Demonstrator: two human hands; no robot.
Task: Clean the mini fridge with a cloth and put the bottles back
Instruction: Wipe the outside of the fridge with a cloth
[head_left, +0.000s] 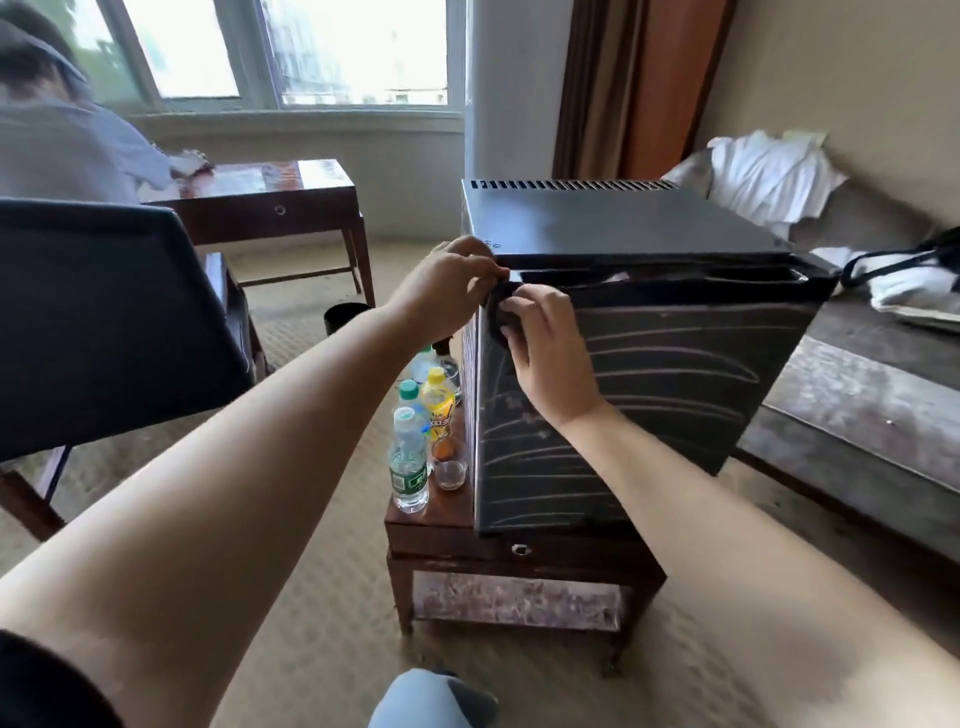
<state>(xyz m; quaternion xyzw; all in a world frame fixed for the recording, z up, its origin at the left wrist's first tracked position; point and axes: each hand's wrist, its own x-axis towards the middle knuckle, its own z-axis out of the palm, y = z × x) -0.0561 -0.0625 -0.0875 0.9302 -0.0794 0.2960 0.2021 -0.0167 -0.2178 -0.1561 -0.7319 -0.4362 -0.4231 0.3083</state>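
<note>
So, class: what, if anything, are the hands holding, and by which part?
A dark cloth, at the top corner of the fridge door: the left hand pinches its upper edge, the right hand grips its lower part.

black streaked fridge (649, 364), yellow bottle (437, 397), green-capped bottle (408, 389)

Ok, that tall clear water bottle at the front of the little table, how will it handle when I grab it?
The water bottle is tall and narrow, so a sideways knock would probably tip it, perhaps into the small glass beside it. Its clear plastic likely dents under a firm squeeze.
</note>
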